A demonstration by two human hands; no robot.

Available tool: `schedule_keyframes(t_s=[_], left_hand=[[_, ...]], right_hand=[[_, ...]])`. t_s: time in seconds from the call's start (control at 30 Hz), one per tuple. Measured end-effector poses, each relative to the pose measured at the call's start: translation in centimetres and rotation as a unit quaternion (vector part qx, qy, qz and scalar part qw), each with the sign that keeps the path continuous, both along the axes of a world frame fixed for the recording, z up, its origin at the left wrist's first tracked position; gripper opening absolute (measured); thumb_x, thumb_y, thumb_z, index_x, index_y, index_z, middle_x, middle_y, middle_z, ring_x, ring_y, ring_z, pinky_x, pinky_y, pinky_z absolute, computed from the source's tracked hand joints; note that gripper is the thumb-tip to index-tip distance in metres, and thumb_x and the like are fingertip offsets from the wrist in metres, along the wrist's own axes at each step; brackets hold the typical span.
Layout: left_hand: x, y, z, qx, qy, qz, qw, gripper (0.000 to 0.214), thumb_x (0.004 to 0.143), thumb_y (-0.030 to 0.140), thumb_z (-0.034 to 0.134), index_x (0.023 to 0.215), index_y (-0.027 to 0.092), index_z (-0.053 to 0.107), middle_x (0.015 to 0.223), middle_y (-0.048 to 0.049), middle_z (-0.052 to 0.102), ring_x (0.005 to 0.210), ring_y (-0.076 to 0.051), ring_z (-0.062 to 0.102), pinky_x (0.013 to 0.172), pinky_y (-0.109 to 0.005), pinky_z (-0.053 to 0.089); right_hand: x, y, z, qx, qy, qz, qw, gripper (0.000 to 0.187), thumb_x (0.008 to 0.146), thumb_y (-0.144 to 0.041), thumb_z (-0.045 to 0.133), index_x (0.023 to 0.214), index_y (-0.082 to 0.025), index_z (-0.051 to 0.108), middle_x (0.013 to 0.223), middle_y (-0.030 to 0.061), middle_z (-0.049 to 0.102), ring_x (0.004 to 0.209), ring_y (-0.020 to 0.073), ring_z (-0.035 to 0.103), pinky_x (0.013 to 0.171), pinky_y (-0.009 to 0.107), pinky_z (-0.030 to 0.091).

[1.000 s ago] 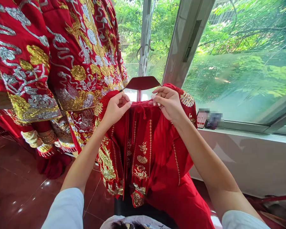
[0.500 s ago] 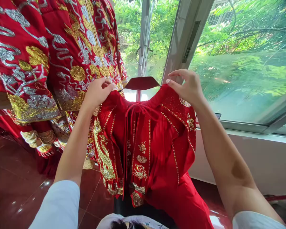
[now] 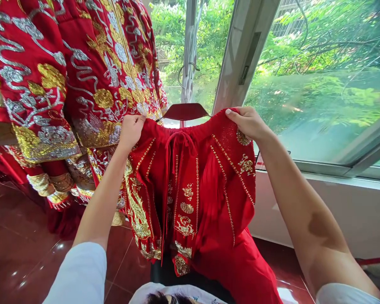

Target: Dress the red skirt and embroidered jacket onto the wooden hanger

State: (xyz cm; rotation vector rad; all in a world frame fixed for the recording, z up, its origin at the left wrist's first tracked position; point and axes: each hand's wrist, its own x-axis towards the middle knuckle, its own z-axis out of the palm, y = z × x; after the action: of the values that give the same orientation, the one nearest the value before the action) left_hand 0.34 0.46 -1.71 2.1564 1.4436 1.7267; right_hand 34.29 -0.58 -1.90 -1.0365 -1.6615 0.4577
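Observation:
A red skirt (image 3: pixel 205 190) with gold embroidery, beaded lines and a tied waist cord (image 3: pixel 181 137) hangs from a dark red hanger (image 3: pixel 186 111). My left hand (image 3: pixel 133 131) is closed on the left end of its gathered waistband, thumb on top. At the opposite end, my right hand (image 3: pixel 248 122) pinches the waistband between thumb and fingers. The fingers of both hands are partly hidden behind the cloth. Plain red fabric (image 3: pixel 240 266) spreads down from the skirt at the lower right.
Red garments (image 3: pixel 114 63) with gold and silver embroidery hang close on the left. Behind the hanger are a window frame (image 3: pixel 231 50) and glass panes, with a sill (image 3: pixel 329 173) at right. Dark red glossy tiles (image 3: pixel 22 240) cover the floor.
Both hands, which were looser with fingers raised, have closed on the waistband. The right hand has come lower, and the waistband's right side is pulled out flatter.

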Motion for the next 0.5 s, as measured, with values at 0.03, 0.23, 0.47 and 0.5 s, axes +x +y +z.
schedule_keyframes(t_s=[0.03,0.23,0.47,0.5], left_hand=[[0.2,0.0,-0.3,0.054,-0.008,0.04,0.998,0.056,0.089,0.052,0.046,0.049,0.021,0.022,0.049,0.0051,0.019,0.049,-0.01,0.017,0.05,-0.028,0.02],[0.1,-0.9,-1.4,0.122,0.057,0.063,0.989,0.05,0.092,0.057,0.036,0.058,0.021,0.042,0.053,0.0024,0.04,0.055,-0.012,0.037,0.059,-0.027,0.033],[-2.0,-0.7,-0.4,-0.022,0.136,-0.048,0.989,0.051,0.086,0.061,0.041,0.056,0.021,0.037,0.052,0.0029,0.036,0.051,-0.011,0.033,0.051,-0.027,0.026],[-2.1,-0.3,-0.2,-0.038,0.133,-0.052,0.989,0.054,0.085,0.064,0.04,0.054,0.022,0.03,0.05,0.0035,0.03,0.049,-0.011,0.028,0.049,-0.028,0.023]], right_hand=[[0.0,0.0,-0.3,0.027,0.017,-0.01,0.999,0.047,0.073,-0.065,0.062,0.062,-0.02,0.058,0.05,-0.0016,0.048,0.044,0.0091,0.04,0.04,0.023,0.03],[0.4,-1.5,-1.5,0.104,-0.079,-0.039,0.991,0.034,0.08,-0.052,0.06,0.089,-0.021,0.07,0.074,0.0013,0.065,0.069,0.0156,0.059,0.059,0.027,0.046],[1.7,-2.3,-0.7,0.031,-0.163,0.015,0.986,0.038,0.079,-0.048,0.062,0.104,-0.021,0.07,0.092,0.0036,0.07,0.076,0.017,0.062,0.064,0.028,0.049],[1.7,-2.1,-0.5,0.008,-0.158,0.016,0.987,0.037,0.079,-0.051,0.062,0.094,-0.019,0.071,0.083,0.0034,0.069,0.068,0.0155,0.06,0.058,0.027,0.048]])
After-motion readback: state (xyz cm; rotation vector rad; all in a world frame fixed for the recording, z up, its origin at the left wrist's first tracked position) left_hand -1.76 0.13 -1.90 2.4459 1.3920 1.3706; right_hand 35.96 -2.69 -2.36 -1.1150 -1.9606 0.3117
